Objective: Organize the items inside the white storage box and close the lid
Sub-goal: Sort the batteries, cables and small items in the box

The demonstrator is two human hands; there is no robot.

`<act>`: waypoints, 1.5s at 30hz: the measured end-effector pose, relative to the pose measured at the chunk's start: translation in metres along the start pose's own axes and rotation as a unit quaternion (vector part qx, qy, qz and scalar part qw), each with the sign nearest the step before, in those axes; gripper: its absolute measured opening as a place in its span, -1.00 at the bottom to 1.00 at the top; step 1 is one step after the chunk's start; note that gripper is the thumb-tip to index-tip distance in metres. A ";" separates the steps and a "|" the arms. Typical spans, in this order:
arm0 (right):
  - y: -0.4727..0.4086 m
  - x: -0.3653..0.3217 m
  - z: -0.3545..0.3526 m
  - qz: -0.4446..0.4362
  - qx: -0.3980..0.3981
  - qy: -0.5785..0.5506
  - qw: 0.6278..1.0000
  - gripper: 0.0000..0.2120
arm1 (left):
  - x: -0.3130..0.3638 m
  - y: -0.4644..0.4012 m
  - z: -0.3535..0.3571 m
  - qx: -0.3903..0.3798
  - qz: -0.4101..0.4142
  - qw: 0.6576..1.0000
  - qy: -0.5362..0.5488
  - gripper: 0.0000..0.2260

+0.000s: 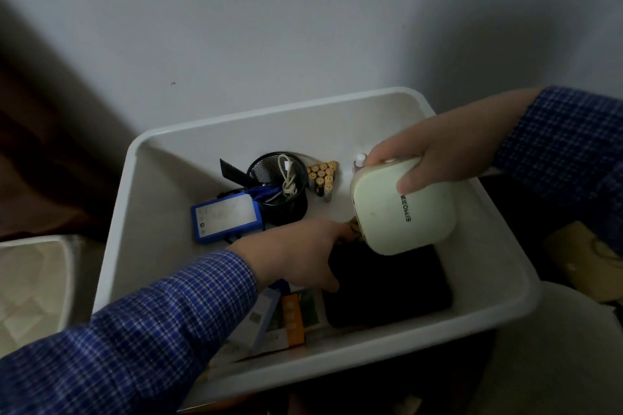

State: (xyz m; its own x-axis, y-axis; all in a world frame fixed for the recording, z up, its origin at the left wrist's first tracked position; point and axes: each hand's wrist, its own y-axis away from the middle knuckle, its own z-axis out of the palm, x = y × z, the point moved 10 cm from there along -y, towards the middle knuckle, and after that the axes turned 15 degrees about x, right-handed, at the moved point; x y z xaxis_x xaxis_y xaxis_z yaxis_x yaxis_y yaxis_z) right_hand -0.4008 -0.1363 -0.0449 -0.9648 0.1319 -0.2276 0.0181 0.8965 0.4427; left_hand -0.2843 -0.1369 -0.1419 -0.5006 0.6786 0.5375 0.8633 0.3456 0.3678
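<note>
- White plastic is walling everything in: the open white storage box (158,158) is sitting below you against the wall, and I am seeing no lid fitted on it.
- Your right hand (448,152) is gripping the pale cream rounded case (404,209), holding it tilted above the box's right half.
- Your left hand (296,253) is reaching in under that case; its fingertips are hidden, so I cannot tell whether they are holding anything.
- The flat black rectangular pouch (387,290) is lying directly beneath the case.
- The upright yellow-capped batteries (322,175) are standing just beside the black mesh pen cup (279,189); a swing of the case leftward is likely toppling them.
- A thumb-and-fingertip hold is risking a slip onto your left hand.
</note>
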 end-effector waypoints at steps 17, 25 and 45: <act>-0.010 -0.009 0.021 -0.051 -0.102 0.058 0.992 -0.60 | -0.016 -0.023 0.001 0.016 -0.085 0.996 0.038 -0.61; -0.010 -0.024 0.061 -0.060 -0.147 0.035 0.987 -0.56 | -0.020 -0.028 -0.002 0.006 -0.069 0.998 0.015 -0.59; 0.002 -0.020 0.104 0.040 -0.021 0.015 0.999 -0.24 | -0.019 -0.027 0.000 -0.004 -0.084 0.996 -0.015 -0.66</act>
State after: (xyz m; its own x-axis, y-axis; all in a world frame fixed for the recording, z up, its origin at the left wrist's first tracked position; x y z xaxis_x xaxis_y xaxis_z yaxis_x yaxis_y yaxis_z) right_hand -0.3538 -0.0934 -0.1297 -0.9678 0.1903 -0.1645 0.0860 0.8649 0.4946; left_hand -0.2983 -0.1589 -0.1624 -0.6351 0.6312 0.4452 0.7674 0.4504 0.4562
